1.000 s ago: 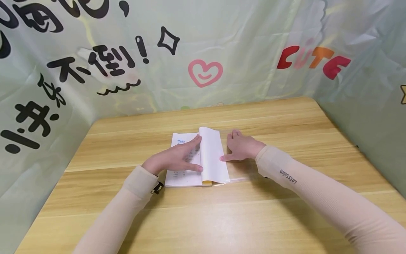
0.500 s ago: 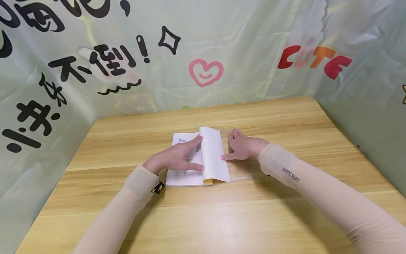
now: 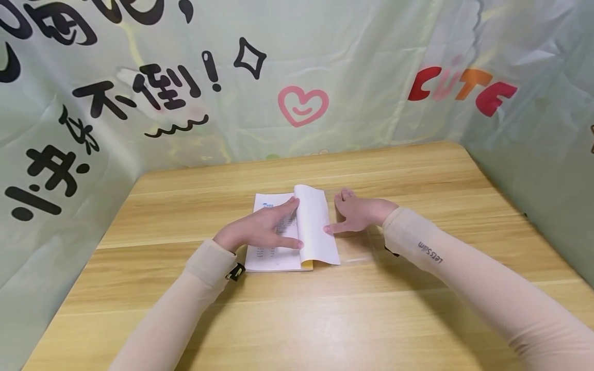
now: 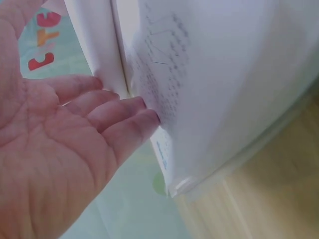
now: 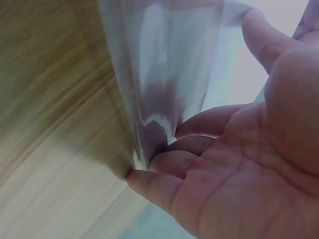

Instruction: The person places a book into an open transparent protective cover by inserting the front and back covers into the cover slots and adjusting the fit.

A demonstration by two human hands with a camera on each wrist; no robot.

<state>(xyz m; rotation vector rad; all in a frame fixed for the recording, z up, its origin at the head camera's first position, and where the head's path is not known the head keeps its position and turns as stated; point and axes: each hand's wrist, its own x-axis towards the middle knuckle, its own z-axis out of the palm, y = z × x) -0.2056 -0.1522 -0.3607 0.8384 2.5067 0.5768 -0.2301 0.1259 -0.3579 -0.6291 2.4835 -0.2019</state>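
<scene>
A thin booklet [image 3: 271,263] with a printed page lies on the wooden table in the head view. Its white cover leaf [image 3: 316,226] bends up and over to the right, with a strip of yellow showing at the lower edge. My left hand [image 3: 260,226] rests on the page, thumb and fingers spread along the fold; in the left wrist view its fingertips touch the paper. From the right edge of the leaf extends a clear plastic sleeve flap [image 5: 164,59]. My right hand [image 3: 359,214] has its fingertips at this plastic, fingers extended, while its thumb touches the leaf's edge.
The wooden table [image 3: 278,324] surrounds the booklet on all sides. Behind it and at both sides hangs a pale green printed cloth [image 3: 362,77], meeting the table's far edge.
Both hands keep nearly the same pose on the booklet and plastic. The whole view shifts slightly; the right hand and forearm drift a little to the right.
</scene>
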